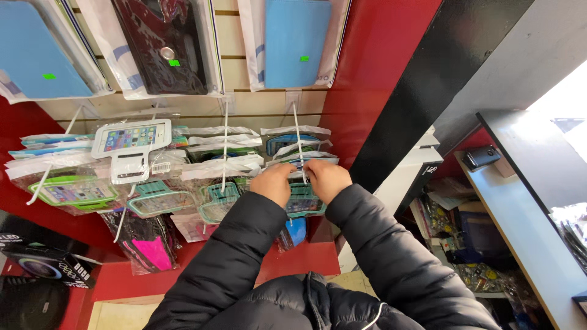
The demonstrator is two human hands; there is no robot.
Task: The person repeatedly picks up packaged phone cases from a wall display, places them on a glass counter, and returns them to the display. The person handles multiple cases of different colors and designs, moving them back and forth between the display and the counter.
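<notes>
My left hand point(273, 183) and my right hand point(327, 178) are side by side, both pinching the top of a clear plastic packet point(304, 201) with a teal phone armband inside. The packet hangs at the front end of a white wall hook point(298, 137). Several similar packets point(296, 143) sit behind it on the same hook. Both arms wear black puffy jacket sleeves that hide the packet's lower part.
Neighbouring hooks carry more teal and green armband packets point(160, 198) and a white one point(130, 139). Blue and black tablet cases point(295, 40) hang above on the slat wall. Black boxes point(46, 260) sit lower left. A grey counter point(526, 208) with cluttered shelves runs on the right.
</notes>
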